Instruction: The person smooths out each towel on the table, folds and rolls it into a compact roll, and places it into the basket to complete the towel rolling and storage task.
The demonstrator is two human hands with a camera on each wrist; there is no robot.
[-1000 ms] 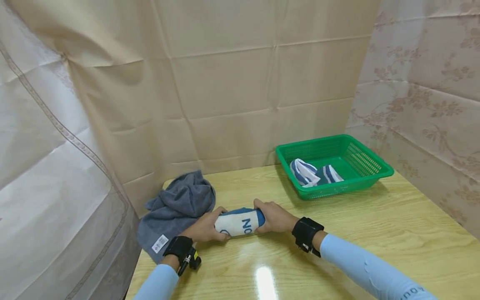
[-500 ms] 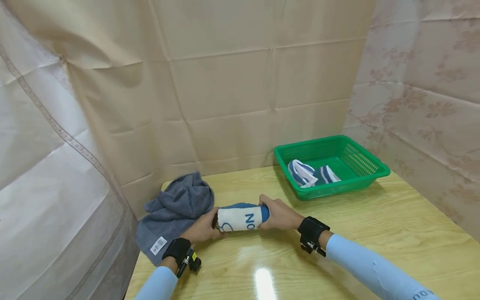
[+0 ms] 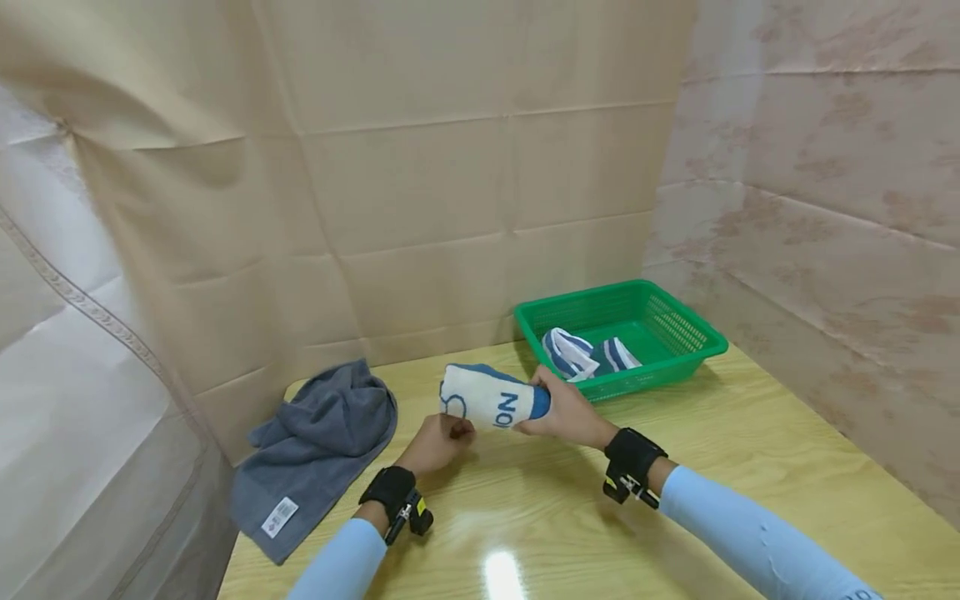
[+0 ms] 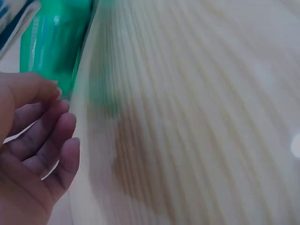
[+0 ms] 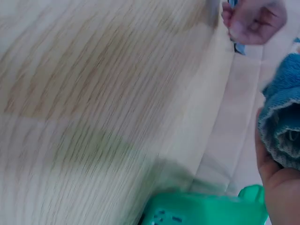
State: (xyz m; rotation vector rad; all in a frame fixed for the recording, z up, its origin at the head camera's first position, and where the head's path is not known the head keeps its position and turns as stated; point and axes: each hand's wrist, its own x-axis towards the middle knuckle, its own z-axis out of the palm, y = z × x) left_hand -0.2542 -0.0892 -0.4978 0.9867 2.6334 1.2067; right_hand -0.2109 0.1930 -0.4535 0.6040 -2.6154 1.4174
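Observation:
My right hand (image 3: 567, 415) grips one end of a rolled towel (image 3: 483, 397), white with blue lettering and blue at the edges, raised over the table. In the right wrist view the roll's spiral end (image 5: 283, 117) shows above my palm. My left hand (image 3: 435, 445) is just below the towel's other end, holding nothing. Its fingers (image 4: 51, 133) hang loosely curled in the left wrist view. Beyond my right hand stands a green basket (image 3: 637, 379), with rolled striped towels (image 3: 573, 357) inside.
A crumpled grey towel (image 3: 322, 446) with a white label lies at the table's left side. The wooden table (image 3: 585, 542) backs onto a beige cloth curtain (image 3: 405, 200), and a floral curtain (image 3: 825, 250) hangs at the right.
My left hand has let go of the rolled towel. My right hand has lifted it, tilted, toward the basket. The head view has turned a little to the right.

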